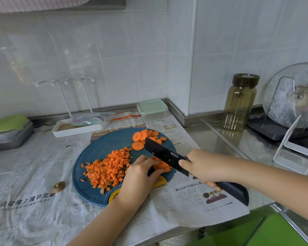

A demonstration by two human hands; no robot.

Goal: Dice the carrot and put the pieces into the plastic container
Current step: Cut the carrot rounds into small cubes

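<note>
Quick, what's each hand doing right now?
Left hand: fingers curled over carrot slices, holding them down.
Right hand: gripping the knife.

Heaped carrot dice (pixel 108 167), round slices (pixel 144 137) beyond, lidded plastic container (pixel 152 109) farther back.

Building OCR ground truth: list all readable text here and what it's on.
"BUCK-1", last character uncertain: white mark on the black knife blade.
"征程上建功立业": grey printed newspaper sheet, near-left headline.
"御河北路 多处路牙石": same newspaper, near-right headline.
Remaining newspaper print: too small or blurred.
</note>
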